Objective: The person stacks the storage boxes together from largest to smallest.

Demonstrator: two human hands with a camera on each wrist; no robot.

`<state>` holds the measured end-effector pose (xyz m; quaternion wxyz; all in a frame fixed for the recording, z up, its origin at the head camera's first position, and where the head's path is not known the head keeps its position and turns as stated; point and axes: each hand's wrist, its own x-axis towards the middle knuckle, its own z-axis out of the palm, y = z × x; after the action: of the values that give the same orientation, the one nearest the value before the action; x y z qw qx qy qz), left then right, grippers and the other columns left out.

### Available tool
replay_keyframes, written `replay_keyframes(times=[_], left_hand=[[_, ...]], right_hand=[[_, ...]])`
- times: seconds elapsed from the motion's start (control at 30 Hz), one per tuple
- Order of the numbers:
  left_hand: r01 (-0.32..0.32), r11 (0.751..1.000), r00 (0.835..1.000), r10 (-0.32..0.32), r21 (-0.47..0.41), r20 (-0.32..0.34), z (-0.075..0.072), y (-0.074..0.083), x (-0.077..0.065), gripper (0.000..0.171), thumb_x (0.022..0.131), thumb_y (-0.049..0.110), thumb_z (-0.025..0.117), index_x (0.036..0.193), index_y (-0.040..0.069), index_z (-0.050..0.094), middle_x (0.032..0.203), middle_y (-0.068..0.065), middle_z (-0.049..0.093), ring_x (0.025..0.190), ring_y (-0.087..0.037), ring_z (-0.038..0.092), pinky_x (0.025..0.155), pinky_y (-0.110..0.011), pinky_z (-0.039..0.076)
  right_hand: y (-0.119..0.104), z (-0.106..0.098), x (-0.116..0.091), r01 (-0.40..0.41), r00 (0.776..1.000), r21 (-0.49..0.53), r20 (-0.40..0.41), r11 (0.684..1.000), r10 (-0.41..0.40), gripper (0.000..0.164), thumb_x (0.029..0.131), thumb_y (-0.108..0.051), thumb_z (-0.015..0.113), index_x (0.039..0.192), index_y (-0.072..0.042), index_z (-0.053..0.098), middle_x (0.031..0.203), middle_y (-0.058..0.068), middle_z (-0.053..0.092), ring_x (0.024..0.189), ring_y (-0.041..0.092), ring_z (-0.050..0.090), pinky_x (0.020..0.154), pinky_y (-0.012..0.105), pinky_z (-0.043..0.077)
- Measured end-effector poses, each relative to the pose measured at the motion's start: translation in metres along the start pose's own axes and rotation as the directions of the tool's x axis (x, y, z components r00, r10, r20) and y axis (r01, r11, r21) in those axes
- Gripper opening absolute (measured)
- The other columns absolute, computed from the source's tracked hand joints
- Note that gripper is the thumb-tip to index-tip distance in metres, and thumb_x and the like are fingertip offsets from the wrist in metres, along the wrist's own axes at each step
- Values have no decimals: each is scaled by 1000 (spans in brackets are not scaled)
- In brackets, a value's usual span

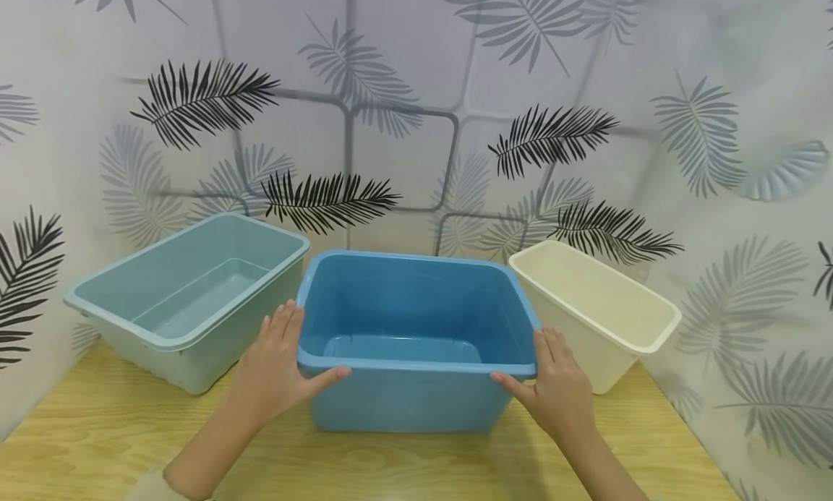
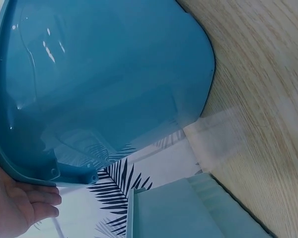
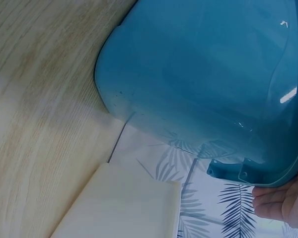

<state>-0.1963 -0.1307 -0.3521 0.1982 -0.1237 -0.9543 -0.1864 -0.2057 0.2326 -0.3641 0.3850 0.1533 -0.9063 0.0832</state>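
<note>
A deep blue plastic tub (image 1: pixel 403 400) stands in the middle, its base at the wooden tabletop and its visible interior bare. My left hand (image 1: pixel 276 356) rests against its left front corner, fingers straight along the side rim and thumb laid across the front. On the opposite corner, my right hand (image 1: pixel 560 382) does the same, with its thumb pointing inward on the front wall. Both wrist views show the fingers at the outside of the rim, beside the tub's outer wall (image 2: pixel 114 74). The left palm is partly cut off in its wrist view.
To the left stands a pale blue-green tub (image 1: pixel 247 335), angled close to the blue one. A narrower cream tub (image 1: pixel 579 335) is at the right, also angled. Behind them hangs a leaf-patterned backdrop (image 1: pixel 403 154). The wood-grain tabletop (image 1: pixel 390 465) runs toward me.
</note>
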Motion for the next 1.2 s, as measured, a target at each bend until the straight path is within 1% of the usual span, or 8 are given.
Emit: replay_keyframes(times=[0.2, 0.33, 0.43, 0.57, 0.87, 0.93, 1.07, 1.2], left_hand=[[-8, 1000, 1000, 8, 1, -16, -1, 0, -3, 104, 72, 65, 62, 136, -12, 34, 142, -31, 34, 133, -46, 31, 105, -57, 31], [-11, 1000, 1000, 11, 4, -25, -1, 1, -6, 104, 72, 65, 62, 136, -12, 34, 141, -31, 36, 133, -45, 32, 107, -55, 30], [-6, 1000, 999, 6, 13, -37, -1, 2, -8, 104, 71, 66, 62, 135, -12, 35, 141, -31, 37, 131, -46, 34, 103, -56, 35], [5, 1000, 999, -4, 25, -48, -1, 3, -10, 105, 71, 67, 62, 135, -11, 36, 141, -31, 36, 127, -50, 37, 94, -57, 43], [21, 999, 998, -19, 30, -61, 1, 2, -13, 105, 69, 66, 64, 135, -10, 37, 141, -30, 37, 121, -55, 41, 86, -58, 47], [17, 999, 998, -15, 28, -59, 0, 2, -13, 105, 70, 66, 63, 135, -10, 37, 141, -30, 36, 123, -53, 40, 88, -58, 46], [-6, 1000, 999, 7, 21, -45, -1, 2, -13, 104, 71, 66, 62, 136, -11, 36, 142, -30, 35, 131, -46, 34, 100, -55, 38], [-35, 999, 999, 35, 1, -13, -4, 2, -11, 104, 74, 65, 61, 136, -13, 33, 143, -32, 32, 134, -45, 29, 107, -54, 31]], right_hand=[[-1, -1, -2, -3, 1000, -1, -1, 1000, 3, 107, 77, -82, 27, 115, 14, 54, 118, 31, 57, 113, 47, 53, 76, 54, 52], [-2, 0, -4, 10, 999, 12, -34, 1000, -10, 107, 78, -81, 24, 114, 15, 54, 116, 32, 57, 111, 48, 54, 73, 54, 52], [-1, 1, -5, 17, 999, 29, -49, 999, -16, 106, 79, -81, 23, 115, 15, 53, 116, 33, 57, 111, 48, 53, 74, 54, 52], [-1, 2, -6, 21, 998, 42, -57, 999, -18, 106, 79, -80, 24, 115, 15, 53, 116, 33, 57, 111, 49, 53, 76, 55, 51], [-3, 2, -8, 32, 998, 39, -62, 999, -30, 106, 80, -79, 22, 115, 17, 52, 116, 34, 56, 111, 50, 52, 81, 56, 49], [-3, 2, -8, 29, 998, 44, -52, 999, -27, 106, 81, -79, 22, 116, 17, 51, 117, 35, 55, 112, 50, 51, 84, 57, 48], [-3, 1, -8, 42, 998, 50, -41, 998, -40, 104, 82, -77, 23, 117, 18, 50, 118, 36, 54, 112, 51, 50, 90, 57, 44], [2, 0, -7, 86, 996, 64, -44, 994, -83, 100, 85, -74, 20, 117, 17, 47, 112, 33, 54, 106, 48, 52, 88, 57, 44]])
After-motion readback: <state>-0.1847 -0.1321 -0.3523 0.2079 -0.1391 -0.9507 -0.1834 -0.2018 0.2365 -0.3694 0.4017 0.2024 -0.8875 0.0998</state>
